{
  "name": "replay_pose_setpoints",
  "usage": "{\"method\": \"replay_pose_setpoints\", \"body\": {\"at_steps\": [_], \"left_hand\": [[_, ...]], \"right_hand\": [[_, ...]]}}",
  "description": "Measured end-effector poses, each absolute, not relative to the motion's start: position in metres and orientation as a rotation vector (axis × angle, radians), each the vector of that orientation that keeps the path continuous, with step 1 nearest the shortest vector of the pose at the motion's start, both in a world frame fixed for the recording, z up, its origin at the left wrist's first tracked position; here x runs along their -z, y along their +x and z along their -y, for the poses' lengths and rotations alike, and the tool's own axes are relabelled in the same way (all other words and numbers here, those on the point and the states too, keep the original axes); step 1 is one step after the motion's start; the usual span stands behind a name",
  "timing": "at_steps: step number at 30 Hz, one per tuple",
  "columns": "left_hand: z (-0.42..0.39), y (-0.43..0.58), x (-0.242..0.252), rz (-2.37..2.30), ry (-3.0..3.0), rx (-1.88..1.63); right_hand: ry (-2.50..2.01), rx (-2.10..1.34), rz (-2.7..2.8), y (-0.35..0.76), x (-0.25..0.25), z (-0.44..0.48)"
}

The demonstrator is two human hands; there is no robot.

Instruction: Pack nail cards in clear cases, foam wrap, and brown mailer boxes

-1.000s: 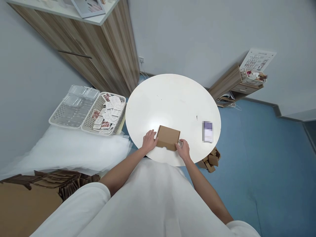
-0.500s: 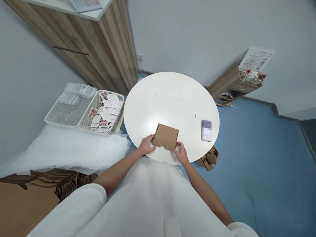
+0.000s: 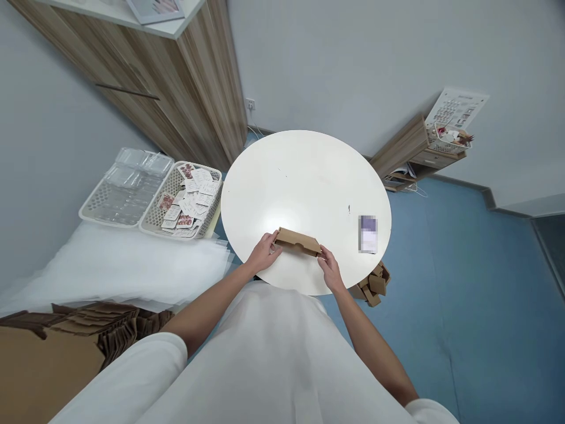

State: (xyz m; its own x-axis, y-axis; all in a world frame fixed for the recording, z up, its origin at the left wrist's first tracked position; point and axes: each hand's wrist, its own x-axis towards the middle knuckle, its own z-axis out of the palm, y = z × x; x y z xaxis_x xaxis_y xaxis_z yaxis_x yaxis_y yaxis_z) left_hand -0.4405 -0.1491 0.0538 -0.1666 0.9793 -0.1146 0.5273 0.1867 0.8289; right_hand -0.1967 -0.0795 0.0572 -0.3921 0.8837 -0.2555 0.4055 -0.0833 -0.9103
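A small brown cardboard box (image 3: 298,240) is held between my two hands over the near part of the round white table (image 3: 304,176). Its notched front side faces me and the lid looks closed. My left hand (image 3: 263,254) grips the box's left end, fingers on the far side and thumb nearer me. At the right end, my right hand (image 3: 329,266) has its fingers and thumb closed on the corner. The box is tilted, its top seen at a slant. To the right on the table lies a blurred purple-and-white item (image 3: 368,234).
Left of the table are a white basket (image 3: 150,227) of printed cards and another basket (image 3: 88,212) of clear plastic cases. Translucent sheets (image 3: 132,265) and stacked flat cardboard (image 3: 44,365) lie nearer. Folded boxes (image 3: 375,285) sit low beside the table's right edge.
The box has tipped up, so its front side now faces me and less of the top shows. Both hands rose slightly with it, the right hand moving a little outward.
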Motion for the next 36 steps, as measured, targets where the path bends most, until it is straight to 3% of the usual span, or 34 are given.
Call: {"method": "replay_pose_setpoints", "body": {"at_steps": [9, 36], "left_hand": [[0.136, -0.433, -0.059, -2.015, 1.434, -0.666], [0.134, -0.443, -0.072, -1.892, 1.523, -0.83]], "right_hand": [[-1.611, -1.31, 1.794, -0.207, -0.072, 0.067], [-1.556, -1.457, 1.648, -0.211, -0.089, 0.063]]}}
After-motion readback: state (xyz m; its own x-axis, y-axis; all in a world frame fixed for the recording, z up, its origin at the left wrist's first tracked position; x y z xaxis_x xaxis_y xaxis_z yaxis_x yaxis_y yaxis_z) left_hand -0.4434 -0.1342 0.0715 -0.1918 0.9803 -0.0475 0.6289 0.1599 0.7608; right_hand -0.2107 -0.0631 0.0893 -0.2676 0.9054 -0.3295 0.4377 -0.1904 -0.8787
